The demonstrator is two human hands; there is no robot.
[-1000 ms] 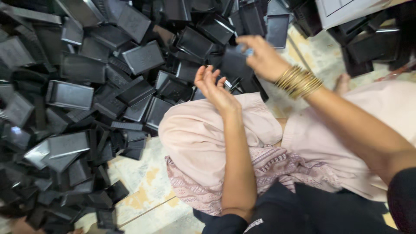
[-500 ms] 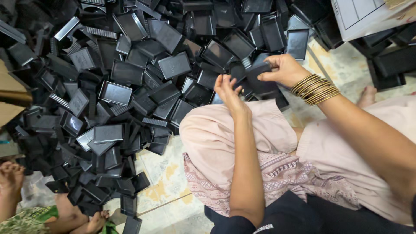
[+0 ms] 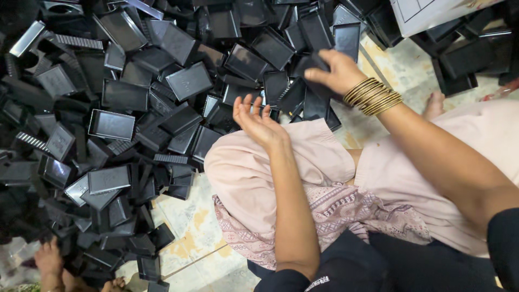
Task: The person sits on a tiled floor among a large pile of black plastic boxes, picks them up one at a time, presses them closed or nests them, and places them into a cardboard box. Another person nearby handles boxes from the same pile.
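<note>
right hand [image 3: 338,70] pinched a flat black plastic piece [image 3: 312,64] upper centre, left hand [image 3: 258,120] now spread empty, lifted off it

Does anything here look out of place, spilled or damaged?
The black plastic trays lie in a loose jumbled heap across the floor, tilted and overlapping rather than stacked. No breakage is clear. The right hand grips one piece; the left hand is open and empty.
</note>
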